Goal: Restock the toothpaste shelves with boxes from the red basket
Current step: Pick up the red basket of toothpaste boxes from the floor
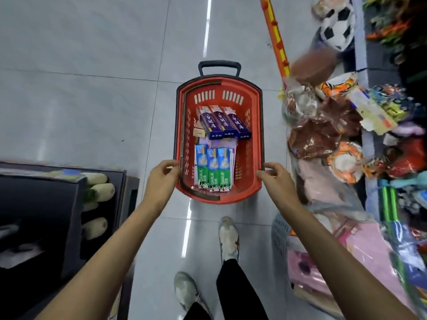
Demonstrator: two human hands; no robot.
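Note:
The red basket (251, 144) stands on the tiled floor in front of me, its black pull handle (219, 65) at the far end. Inside lie three purple toothpaste boxes (223, 122) at the far end and three green-and-blue toothpaste boxes (213, 168) at the near end, over some paler boxes. My left hand (161, 179) grips the basket's near left rim. My right hand (276, 179) grips the near right rim. No toothpaste shelf is in view.
A dark low display (57, 204) with pale rolled items stands at the left. Bagged toys, footballs (337, 31) and packets crowd the shelving at the right. An orange-and-yellow pole (276, 40) leans at upper right. My shoes (228, 239) stand on the floor behind the basket.

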